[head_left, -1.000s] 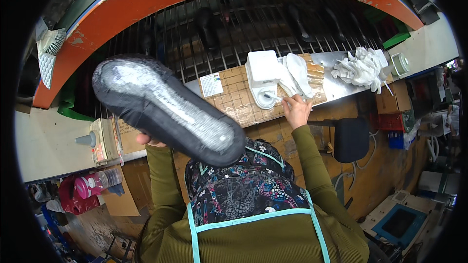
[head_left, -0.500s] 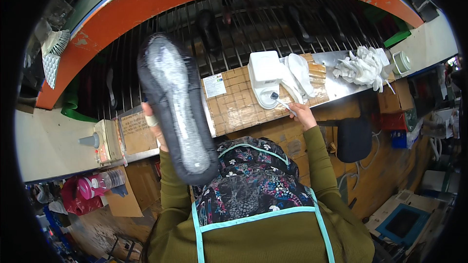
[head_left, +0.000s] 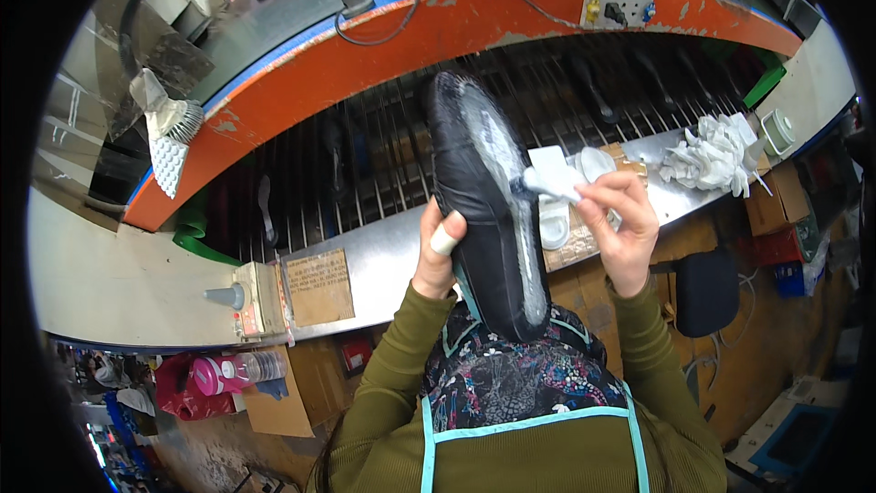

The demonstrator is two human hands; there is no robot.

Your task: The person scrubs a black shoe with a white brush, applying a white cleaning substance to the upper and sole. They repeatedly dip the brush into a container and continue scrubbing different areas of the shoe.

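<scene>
My left hand (head_left: 438, 251), its thumb wrapped in white, grips a black shoe upper (head_left: 470, 192) by its near left side. The upper is tilted on edge, so its underside faces right, with a shiny whitish-grey strip down the middle. Between the fingertips of my right hand (head_left: 625, 228) is a small brush (head_left: 552, 184) with a white handle. Its dark bristle end meets the underside around the middle of its length. Behind the brush, a white dispenser (head_left: 548, 161) with a round dish base (head_left: 554, 230) is partly hidden. A white rounded piece (head_left: 595, 162) lies beside it.
A rack of metal rods (head_left: 383, 164), with dark shoes on it, runs beneath an orange panel (head_left: 301, 82). Crumpled white paper (head_left: 716, 157) lies right on the metal ledge (head_left: 379, 297); flat cardboard (head_left: 317, 287) lies left. A lamp head (head_left: 172, 148) hangs at the upper left.
The shoe upper has moved right and turned to show its black side. My right hand has lifted the brush from the white dispenser's dish up to the underside. The view has shifted.
</scene>
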